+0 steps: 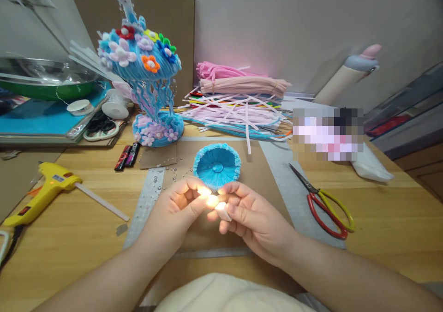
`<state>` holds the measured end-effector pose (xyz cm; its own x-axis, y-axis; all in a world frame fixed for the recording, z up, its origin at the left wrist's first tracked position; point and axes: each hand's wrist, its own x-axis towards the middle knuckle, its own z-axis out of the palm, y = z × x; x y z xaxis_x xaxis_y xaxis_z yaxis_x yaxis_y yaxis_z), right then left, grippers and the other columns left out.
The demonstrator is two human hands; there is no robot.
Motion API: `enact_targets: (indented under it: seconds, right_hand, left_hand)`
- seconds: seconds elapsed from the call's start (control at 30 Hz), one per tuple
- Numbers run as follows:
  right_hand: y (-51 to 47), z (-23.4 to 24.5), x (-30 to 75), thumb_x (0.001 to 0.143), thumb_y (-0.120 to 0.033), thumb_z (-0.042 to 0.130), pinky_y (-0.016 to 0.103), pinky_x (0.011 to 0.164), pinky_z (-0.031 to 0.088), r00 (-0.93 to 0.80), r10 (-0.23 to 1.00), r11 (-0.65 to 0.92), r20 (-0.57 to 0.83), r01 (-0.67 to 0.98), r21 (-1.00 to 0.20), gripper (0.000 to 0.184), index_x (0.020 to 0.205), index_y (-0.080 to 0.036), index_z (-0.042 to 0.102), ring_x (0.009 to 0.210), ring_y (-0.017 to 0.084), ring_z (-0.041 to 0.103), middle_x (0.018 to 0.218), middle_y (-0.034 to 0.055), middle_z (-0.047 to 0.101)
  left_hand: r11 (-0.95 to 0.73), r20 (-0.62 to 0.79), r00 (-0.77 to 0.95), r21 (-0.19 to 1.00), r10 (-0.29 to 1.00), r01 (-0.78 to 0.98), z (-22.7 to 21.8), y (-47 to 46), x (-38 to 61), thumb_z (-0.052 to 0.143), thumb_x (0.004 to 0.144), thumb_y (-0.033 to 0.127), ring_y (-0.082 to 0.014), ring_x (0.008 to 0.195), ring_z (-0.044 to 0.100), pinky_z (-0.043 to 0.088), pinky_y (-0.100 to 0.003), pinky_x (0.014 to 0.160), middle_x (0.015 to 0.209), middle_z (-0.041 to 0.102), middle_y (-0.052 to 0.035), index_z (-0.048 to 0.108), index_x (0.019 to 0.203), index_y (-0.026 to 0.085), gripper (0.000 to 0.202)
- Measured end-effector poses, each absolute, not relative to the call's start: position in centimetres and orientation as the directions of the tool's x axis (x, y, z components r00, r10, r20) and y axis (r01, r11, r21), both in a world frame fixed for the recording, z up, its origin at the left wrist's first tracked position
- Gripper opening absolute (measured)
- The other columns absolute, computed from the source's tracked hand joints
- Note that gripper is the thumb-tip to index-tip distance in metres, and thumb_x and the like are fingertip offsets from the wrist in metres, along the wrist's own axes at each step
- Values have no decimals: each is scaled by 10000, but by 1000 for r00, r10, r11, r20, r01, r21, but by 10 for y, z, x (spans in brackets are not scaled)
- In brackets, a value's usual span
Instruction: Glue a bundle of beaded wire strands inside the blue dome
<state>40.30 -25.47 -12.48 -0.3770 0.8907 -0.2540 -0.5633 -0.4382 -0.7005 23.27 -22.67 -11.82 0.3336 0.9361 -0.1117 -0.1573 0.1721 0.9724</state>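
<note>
Blue and fuzzy-rimmed, the bowl-shaped piece (217, 166) rests hollow side showing on the cardboard mat (259, 164), just beyond your fingers. In front of it you hold the glowing lights (212, 200) up over the mat. Your left hand (183, 203) has its fingers pinched at the glow; your right hand (251, 213) grasps the small white block (224, 212) right beside it. Glare hides whether a wire joins the two, and you cannot tell if a fingertip meets the blue rim. By the look of it, the step in hand is handling the lit pieces. Your next move seems to call for a gentle pinch on both sides. On the desk (86, 238), the glue gun (44, 187) lies to your left, the scissors (327, 206) to your right.
</note>
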Motion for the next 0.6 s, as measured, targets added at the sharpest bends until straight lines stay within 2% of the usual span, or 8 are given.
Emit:
enact_targets:
  seconds: [0.1, 0.27, 0.47, 0.6]
  right_hand:
    - [-256, -128, 403, 785, -223, 741, 221, 719, 553, -354, 890, -445, -288, -531, -721, 219, 915, -177, 571, 802, 129, 688, 840, 5, 673]
    - [-256, -131, 403, 771, -248, 756, 204, 717, 566, -287, 897, -439, -336, -506, -742, 211, 858, -173, 579, 797, 133, 700, 789, -10, 671]
    - [-254, -127, 404, 812, -254, 706, 249, 882, 524, -332, 897, -438, -293, -570, -695, 162, 916, -164, 620, 910, 126, 666, 949, 36, 677]
    - [-256, -127, 404, 793, -214, 717, 271, 909, 515, -300, 921, -378, -247, -542, -751, 160, 925, -182, 633, 985, 145, 640, 1016, 33, 656]
  left_hand:
    - [193, -142, 338, 974, 930, -120, -116, -226, 234, 685, 780, 292, -133, 745, 551, 431, -226, 664, 770, 600, 3, 605, 782, 189, 131]
    - [204, -161, 342, 974, 926, -94, -115, -226, 236, 679, 778, 290, -127, 742, 526, 425, -214, 666, 766, 582, 3, 597, 775, 179, 137]
    - [204, -134, 324, 960, 936, -192, -118, -225, 234, 648, 815, 260, -115, 733, 544, 418, -203, 662, 810, 608, 8, 605, 825, 204, 71]
    - [204, -140, 317, 963, 938, -176, -115, -224, 233, 649, 806, 260, -109, 668, 495, 398, -207, 629, 779, 591, 5, 617, 792, 194, 74]
